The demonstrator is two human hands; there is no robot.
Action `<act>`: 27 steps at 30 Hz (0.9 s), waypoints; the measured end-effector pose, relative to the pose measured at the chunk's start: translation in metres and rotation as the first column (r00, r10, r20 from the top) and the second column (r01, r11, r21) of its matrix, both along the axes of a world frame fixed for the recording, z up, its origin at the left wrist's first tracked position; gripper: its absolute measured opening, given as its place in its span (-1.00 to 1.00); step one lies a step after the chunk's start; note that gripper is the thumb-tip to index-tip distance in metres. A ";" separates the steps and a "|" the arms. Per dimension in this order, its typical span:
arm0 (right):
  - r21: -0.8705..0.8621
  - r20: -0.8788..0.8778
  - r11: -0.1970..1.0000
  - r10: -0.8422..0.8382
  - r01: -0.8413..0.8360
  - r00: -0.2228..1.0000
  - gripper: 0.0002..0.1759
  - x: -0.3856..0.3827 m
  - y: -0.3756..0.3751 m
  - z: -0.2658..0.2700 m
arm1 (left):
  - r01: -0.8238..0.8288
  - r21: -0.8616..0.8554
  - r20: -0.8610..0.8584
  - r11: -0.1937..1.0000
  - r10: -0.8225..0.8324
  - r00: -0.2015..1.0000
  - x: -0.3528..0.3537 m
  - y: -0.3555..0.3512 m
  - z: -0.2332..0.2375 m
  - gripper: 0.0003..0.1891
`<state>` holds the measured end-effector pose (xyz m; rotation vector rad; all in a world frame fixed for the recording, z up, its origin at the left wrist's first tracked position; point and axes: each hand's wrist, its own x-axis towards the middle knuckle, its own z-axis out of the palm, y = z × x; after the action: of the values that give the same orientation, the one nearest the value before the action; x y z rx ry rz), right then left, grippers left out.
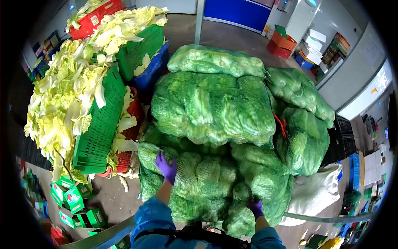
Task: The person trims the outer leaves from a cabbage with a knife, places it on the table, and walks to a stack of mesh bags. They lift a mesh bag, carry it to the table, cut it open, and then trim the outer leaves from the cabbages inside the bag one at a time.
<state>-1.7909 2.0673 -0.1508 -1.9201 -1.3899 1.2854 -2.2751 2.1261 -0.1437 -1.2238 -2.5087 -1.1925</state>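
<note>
A pile of green mesh sacks full of cabbages [211, 108] fills the middle of the view. My left hand [166, 167], in a purple glove, lies flat with spread fingers on the near sack [199, 182], at its upper left. My right hand [255, 206], also gloved in purple, grips the bunched mesh neck of that near sack low at the front. Both sleeves are blue.
Green [99, 133], red and blue crates heaped with loose cabbage leaves [66, 95] stand at the left. Small green cartons [74, 197] lie on the floor at lower left. A white sack [319, 193] lies to the right, and a metal rail [327, 218] crosses the foreground. Orange crates [284, 43] stand at the back.
</note>
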 end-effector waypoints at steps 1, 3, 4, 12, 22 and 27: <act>0.002 0.042 1.000 0.006 -0.006 0.999 -0.90 -0.001 0.002 0.000 | 0.068 0.093 -0.013 0.993 -0.067 0.998 -0.007 0.025 0.005 -0.41; 0.089 0.146 0.990 0.095 -0.109 0.985 -0.88 0.023 0.000 -0.043 | 0.077 0.178 0.026 0.981 -0.083 0.996 -0.031 0.070 0.001 -0.41; 0.089 0.092 0.993 0.063 -0.071 0.994 -0.86 0.020 0.001 -0.040 | 0.062 0.180 0.025 0.982 -0.068 0.997 -0.046 0.092 -0.006 -0.41; -0.060 0.003 0.998 0.026 -0.026 1.000 -0.86 0.002 0.006 -0.003 | -0.067 0.302 0.589 0.951 -0.131 0.797 -0.173 0.197 -0.118 -0.43; -0.140 0.134 0.986 0.114 -0.095 0.984 -0.85 0.024 0.000 -0.023 | -0.296 0.371 0.837 0.880 -0.179 0.517 -0.167 0.211 -0.105 -0.33; -0.217 -0.087 0.975 0.025 -0.044 0.996 -0.87 0.010 0.008 0.002 | -0.284 0.379 0.860 0.881 -0.221 0.461 -0.139 0.194 -0.052 -0.34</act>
<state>-1.7810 2.0748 -0.1493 -1.9639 -1.2913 1.5747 -2.4141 2.3197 -0.1961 -0.3764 -2.3775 -2.8200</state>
